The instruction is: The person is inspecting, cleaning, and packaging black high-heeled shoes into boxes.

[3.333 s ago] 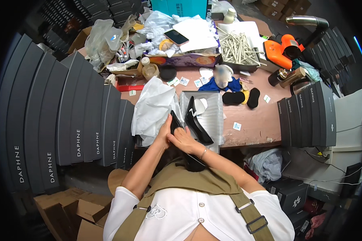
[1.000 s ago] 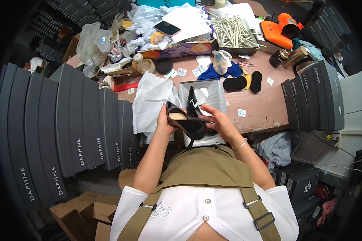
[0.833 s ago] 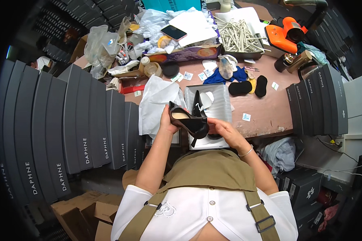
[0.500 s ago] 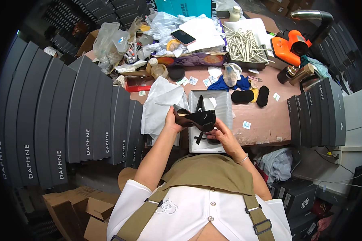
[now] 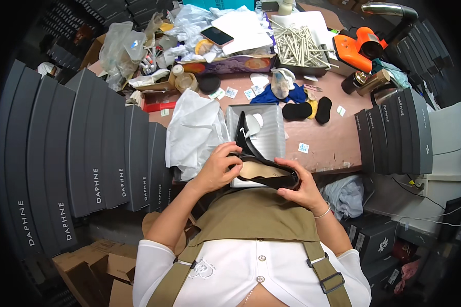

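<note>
I hold a black high-heeled shoe [image 5: 264, 172] with a tan lining, lying sideways over the near edge of an open grey shoe box [image 5: 271, 128]. My left hand [image 5: 217, 166] grips its heel end. My right hand [image 5: 302, 184] is closed around its toe end. A second black shoe [image 5: 246, 138] stands in the box with a white paper piece beside it. White tissue paper [image 5: 194, 130] lies crumpled just left of the box.
Tall stacks of dark grey shoe boxes [image 5: 87, 158] rise on my left, another stack [image 5: 394, 133] on my right. Black insoles [image 5: 307, 110], small white tags, a heap of pale sticks [image 5: 297, 43], an orange tool [image 5: 361, 46] and plastic bags crowd the brown table. Cardboard boxes [image 5: 95, 266] sit below left.
The shoe has come up out of the box, been turned in both hands, and now lies sideways nearer my body. My right hand has slid to its toe end.
</note>
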`<state>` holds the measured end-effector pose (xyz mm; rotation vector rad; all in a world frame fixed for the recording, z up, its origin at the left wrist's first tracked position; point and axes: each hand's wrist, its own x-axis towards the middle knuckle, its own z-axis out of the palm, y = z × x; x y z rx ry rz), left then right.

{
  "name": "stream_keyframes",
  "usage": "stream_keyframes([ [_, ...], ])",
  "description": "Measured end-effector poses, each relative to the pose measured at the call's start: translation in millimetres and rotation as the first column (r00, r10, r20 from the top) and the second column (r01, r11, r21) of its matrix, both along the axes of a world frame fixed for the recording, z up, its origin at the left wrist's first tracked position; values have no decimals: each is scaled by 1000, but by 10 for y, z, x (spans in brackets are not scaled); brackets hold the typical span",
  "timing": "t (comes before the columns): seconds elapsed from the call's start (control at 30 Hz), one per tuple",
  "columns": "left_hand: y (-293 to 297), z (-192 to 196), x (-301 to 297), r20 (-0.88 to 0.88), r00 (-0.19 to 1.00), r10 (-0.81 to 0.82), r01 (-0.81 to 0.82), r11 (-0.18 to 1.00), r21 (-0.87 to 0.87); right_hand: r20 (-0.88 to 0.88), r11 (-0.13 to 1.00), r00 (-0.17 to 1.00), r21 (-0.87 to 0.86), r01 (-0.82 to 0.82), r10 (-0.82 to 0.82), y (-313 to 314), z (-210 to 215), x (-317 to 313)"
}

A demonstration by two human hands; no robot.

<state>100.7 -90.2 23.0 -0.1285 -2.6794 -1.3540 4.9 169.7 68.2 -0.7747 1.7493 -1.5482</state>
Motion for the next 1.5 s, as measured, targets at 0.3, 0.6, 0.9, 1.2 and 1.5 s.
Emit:
stream_keyframes([
  [0.3,170,-184,234,293,936,-198,264,941,-209,-219,997,973,31,-66,71,2,-74,326],
  [0.6,284,-112,242,345,919,-189,356,772,-526,-304,991,943,65,-120,134,-60,-55,387],
  [0.9,301,-327,201,320,912,-257,409,632,-658,-327,988,934,102,-115,143,-120,-34,402],
  [1.2,343,-430,342,337,932,-134,309,779,-545,-377,988,915,106,-112,144,-149,-48,394],
  [1.5,255,-352,163,435,883,-177,448,594,-668,-369,976,904,116,-185,215,-306,-47,408],
])
